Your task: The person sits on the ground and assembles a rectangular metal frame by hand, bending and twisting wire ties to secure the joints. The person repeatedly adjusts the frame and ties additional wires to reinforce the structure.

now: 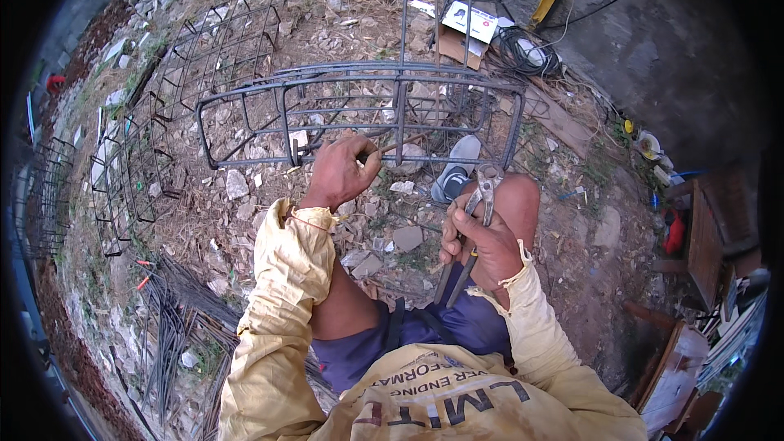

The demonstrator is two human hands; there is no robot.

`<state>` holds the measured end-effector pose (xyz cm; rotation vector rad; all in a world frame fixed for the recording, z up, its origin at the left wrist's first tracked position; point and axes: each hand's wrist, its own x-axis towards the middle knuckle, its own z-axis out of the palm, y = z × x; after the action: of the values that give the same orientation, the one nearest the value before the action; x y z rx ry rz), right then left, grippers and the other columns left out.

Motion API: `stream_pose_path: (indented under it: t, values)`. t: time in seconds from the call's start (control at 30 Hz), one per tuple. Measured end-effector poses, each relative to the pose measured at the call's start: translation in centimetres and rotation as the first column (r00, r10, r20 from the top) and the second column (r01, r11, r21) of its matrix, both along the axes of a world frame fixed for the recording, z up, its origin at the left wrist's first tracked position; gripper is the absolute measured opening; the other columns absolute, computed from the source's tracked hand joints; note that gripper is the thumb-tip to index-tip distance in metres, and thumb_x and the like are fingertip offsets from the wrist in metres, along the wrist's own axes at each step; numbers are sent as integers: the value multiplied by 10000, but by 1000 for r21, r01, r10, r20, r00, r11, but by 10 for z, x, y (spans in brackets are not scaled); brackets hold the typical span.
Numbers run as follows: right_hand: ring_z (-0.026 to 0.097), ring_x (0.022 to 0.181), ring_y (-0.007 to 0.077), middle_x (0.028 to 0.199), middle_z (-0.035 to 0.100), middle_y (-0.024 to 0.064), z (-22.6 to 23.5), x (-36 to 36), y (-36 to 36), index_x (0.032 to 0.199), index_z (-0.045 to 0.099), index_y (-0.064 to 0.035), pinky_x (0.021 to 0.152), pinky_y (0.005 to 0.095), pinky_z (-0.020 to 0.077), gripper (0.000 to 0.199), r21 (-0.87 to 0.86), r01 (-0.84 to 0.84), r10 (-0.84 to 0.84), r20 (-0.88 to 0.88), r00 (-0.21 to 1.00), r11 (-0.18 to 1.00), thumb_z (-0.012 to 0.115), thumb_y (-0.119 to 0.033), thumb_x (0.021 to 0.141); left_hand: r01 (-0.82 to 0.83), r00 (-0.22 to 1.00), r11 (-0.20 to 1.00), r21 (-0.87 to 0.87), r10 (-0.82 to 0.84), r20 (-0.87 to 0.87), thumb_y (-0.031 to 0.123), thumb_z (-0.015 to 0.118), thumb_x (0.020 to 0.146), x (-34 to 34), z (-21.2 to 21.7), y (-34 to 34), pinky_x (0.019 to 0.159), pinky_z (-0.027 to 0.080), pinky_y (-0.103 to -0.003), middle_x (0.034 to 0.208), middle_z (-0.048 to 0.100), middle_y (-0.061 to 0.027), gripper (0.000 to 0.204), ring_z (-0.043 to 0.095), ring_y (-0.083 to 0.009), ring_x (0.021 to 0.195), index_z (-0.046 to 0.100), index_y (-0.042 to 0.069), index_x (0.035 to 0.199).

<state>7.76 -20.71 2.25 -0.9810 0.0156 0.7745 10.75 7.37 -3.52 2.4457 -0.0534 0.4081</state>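
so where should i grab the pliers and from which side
Probably by the handles, coming from the lap side: they run long toward the lap, while the head of the pliers points away, toward the cage. The right hand has its grip there.

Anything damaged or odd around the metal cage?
Yes. Broken rubble litters the ground around the metal cage, messy for a work spot. The right cuff looks ragged, its edge uneven. I see no obvious cage damage.
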Motion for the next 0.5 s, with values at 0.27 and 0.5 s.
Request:
stream_pose_path:
  t: [0.27,0.5]
  values:
    - [532,664,146,782,535,7,-95,-61,8,1073,534,-155,658,378,482,165,-13,54,-54,-412,910,998,629,-245,975,-68,993,998,-1,68,101,258,642,826,16,9,5,712,463,-438,804,689,-120,190,656,-333,797,677,74,795]
    - [526,676,140,772,530,-12,-137,-27,54,1097,541,-175,652,382,488,181,77,144,-116,-289,950,987,635,-268,973,-82,993,997,5,81,89,258,651,829,32,23,-4,699,505,-422,795,693,-118,188,668,-331,764,688,75,805]
